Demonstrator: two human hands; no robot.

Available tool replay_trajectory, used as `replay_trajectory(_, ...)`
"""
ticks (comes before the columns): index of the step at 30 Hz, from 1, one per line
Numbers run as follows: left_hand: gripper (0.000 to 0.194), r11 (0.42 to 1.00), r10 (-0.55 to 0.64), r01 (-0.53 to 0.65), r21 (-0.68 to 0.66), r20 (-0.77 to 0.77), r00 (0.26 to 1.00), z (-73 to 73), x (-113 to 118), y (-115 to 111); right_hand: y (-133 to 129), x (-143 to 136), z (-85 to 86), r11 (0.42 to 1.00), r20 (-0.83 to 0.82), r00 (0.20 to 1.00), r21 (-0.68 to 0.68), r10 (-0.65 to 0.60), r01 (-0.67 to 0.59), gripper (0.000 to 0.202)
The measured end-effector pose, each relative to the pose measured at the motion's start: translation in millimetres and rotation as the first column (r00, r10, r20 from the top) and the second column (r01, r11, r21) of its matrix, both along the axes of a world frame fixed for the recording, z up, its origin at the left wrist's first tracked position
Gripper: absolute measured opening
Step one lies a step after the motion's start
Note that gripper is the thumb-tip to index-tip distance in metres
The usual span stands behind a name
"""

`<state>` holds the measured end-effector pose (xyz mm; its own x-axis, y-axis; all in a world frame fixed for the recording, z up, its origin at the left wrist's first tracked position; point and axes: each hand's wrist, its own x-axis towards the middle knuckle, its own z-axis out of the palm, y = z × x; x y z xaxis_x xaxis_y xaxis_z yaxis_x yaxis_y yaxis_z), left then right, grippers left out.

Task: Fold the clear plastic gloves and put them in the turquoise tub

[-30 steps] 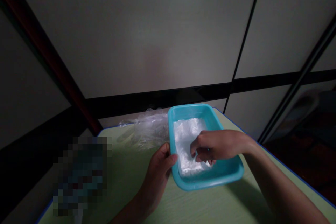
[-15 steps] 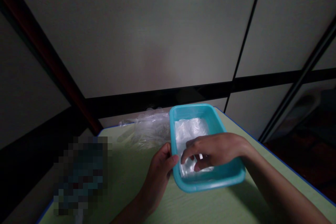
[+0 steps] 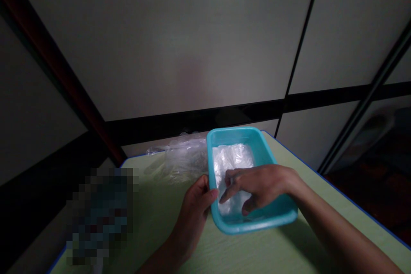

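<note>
A turquoise plastic basin (image 3: 248, 227) sits tilted over the table, its near end toward me. My left hand (image 3: 199, 199) grips its left rim, with the thumb over the edge and the fingers outside. Inside the basin lies a flat, folded sheet of clear plastic (image 3: 233, 156), shiny and slightly wrinkled. My right hand (image 3: 257, 188) reaches into the basin above this plastic. Its fingers are stretched and apart, the fingertips at or just over the sheet; whether they touch it I cannot tell. The palm hides part of the basin's right side.
Crumpled clear plastic (image 3: 184, 158) lies on the pale green table (image 3: 154, 218) behind and left of the basin. A blurred-out object (image 3: 99, 218) is at the table's left edge. Large grey panels (image 3: 192, 43) with black strips stand behind the table.
My right hand's fingers have straightened and spread, the thumb drawing away from the fingertips. The basin has shifted very slightly left; my left hand keeps its hold.
</note>
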<state>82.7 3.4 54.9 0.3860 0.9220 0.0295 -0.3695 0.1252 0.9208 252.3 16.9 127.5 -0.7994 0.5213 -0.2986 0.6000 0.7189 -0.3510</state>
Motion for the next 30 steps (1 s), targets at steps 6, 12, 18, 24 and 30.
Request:
replay_trajectory(6, 0.020, 0.999, 0.044, -0.044, -0.030, 0.019, 0.999, 0.0, 2.1, 0.4, -7.1, 26.2, 18.6, 0.983, -0.199, 0.965, 0.039, -0.169, 0.181, 0.037)
replay_trajectory(12, 0.016, 0.994, 0.100, -0.097, -0.052, 0.047, 0.994, 2.5, 15.4, 4.8, -0.9, 61.2, 20.4, 0.862, -0.321, 0.872, 0.231, -0.370, 0.451, 0.036)
replay_trajectory(18, 0.014, 0.994, 0.103, -0.105, 0.010, 0.135, 0.985, 6.9, 53.0, 25.9, 19.2, 96.3, 11.6, 0.707, -0.392, 0.793, 0.374, -0.466, 0.601, 0.038)
replay_trajectory(24, 0.012, 0.989, 0.145, -0.145, -0.010, 0.152, 0.978, 5.4, 96.5, 56.7, 27.9, 122.2, 8.2, 0.591, -0.331, 0.699, 0.375, -0.634, 0.714, 0.041)
replay_trajectory(30, 0.029, 0.988, 0.142, -0.136, -0.080, 0.076, 0.987, 0.3, 128.9, 73.0, 35.4, 142.6, -2.7, 0.523, -0.294, 0.613, 0.331, -0.734, 0.785, 0.031)
